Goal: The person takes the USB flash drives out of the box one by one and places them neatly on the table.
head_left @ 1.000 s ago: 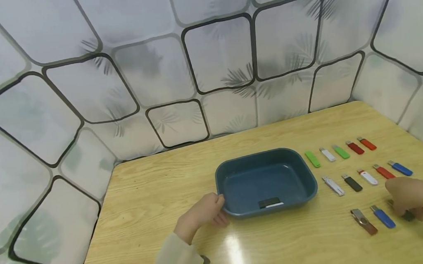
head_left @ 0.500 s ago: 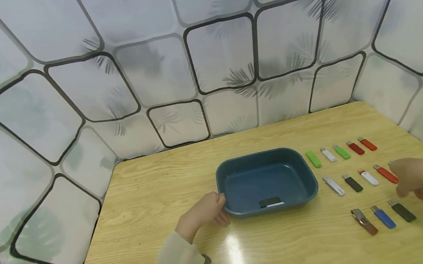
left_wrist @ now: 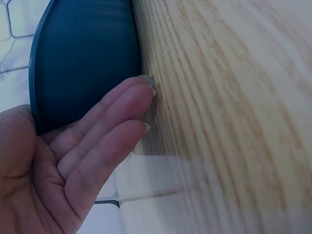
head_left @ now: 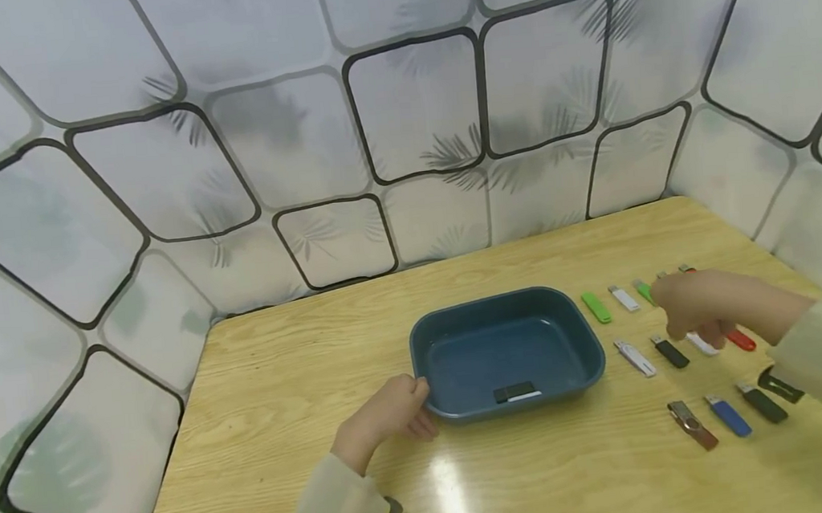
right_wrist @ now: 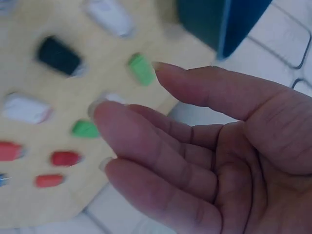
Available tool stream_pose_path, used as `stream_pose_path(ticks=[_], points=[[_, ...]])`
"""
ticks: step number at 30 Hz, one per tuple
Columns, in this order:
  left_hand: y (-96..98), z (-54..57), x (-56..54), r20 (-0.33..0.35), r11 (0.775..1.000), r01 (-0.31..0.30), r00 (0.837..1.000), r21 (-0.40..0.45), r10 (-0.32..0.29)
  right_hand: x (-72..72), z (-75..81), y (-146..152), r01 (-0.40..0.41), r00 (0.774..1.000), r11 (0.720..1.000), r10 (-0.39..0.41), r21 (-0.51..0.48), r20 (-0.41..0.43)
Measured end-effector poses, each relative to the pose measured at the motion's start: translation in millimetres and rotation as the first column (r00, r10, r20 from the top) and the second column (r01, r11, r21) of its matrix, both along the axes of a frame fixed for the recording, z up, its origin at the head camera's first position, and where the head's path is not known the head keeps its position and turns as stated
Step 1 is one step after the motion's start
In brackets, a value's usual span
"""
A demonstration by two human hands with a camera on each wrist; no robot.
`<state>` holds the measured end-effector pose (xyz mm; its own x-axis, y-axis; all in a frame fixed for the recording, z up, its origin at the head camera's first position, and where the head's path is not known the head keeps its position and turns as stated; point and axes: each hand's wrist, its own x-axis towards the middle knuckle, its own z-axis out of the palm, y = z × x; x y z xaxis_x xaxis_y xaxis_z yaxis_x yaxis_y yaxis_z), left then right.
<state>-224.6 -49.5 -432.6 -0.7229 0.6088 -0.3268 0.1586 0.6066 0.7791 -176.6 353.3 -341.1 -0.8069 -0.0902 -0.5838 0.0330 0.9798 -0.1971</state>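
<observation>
My left hand (head_left: 387, 415) holds the near left corner of a dark blue plastic tray (head_left: 495, 358), thumb over the rim and fingers along the outer wall (left_wrist: 92, 53). A black USB stick (head_left: 513, 392) and a thin white item lie inside, against the tray's front wall. My right hand (head_left: 708, 305) hovers over the back rows of USB sticks. In the right wrist view its thumb (right_wrist: 204, 90) and fingers stand apart with nothing between them. Beneath it are a green USB stick (right_wrist: 85, 128) and a dark red USB stick (right_wrist: 66, 158). In the head view the hand hides several sticks.
Near the front lie a brown swivel USB stick (head_left: 692, 425), a blue one (head_left: 729, 416) and a black one (head_left: 765, 403). Right of the tray are a bright green stick (head_left: 596, 307) and a silver-white one (head_left: 635, 358). Patterned fabric walls (head_left: 414, 111) border the wooden table (head_left: 283, 379).
My right hand has moved from the black USB stick at the front right to above the far rows. The left hand stays at the tray. The head view has shifted slightly.
</observation>
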Motion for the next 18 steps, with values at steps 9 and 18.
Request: stream_pose_path(ticks=[9,18], points=[[-3.9,-0.2,-0.9,0.001,1.0,-0.009,1.0,0.002,0.009,-30.7,19.8,-77,-0.148,0.989,0.986,0.148,0.073,0.002],[-2.5,0.8,2.7,0.002,1.0,-0.013,1.0,-0.007,0.013,-48.3,20.9,-132,-0.271,0.962,0.947,0.27,0.171,0.032]])
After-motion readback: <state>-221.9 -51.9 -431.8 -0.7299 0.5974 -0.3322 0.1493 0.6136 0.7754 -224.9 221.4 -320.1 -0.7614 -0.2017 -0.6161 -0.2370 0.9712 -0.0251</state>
